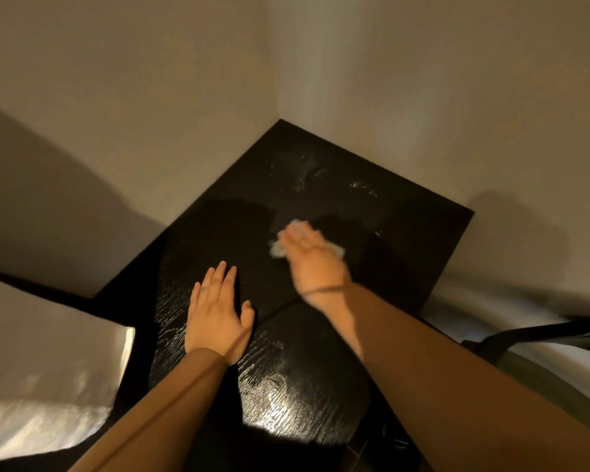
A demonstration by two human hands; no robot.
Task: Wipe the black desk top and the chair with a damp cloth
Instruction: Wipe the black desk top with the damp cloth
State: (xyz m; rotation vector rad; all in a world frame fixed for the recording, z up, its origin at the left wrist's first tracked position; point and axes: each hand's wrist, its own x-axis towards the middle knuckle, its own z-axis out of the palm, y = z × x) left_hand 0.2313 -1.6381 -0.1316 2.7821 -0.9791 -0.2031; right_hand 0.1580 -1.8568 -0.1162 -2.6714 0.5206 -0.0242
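Evidently wiping: right hand pressed flat on cloth, mid desk top.
Nearer, left hand lay flat; far-corner streaks risked being missed.

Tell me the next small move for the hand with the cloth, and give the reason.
Probably sweep the cloth forward toward the far corner of the desk top. The right hand presses it flat near the middle. The near part already shines wet, while pale smears show by the corner. The left hand rests flat on the top, likely bracing.
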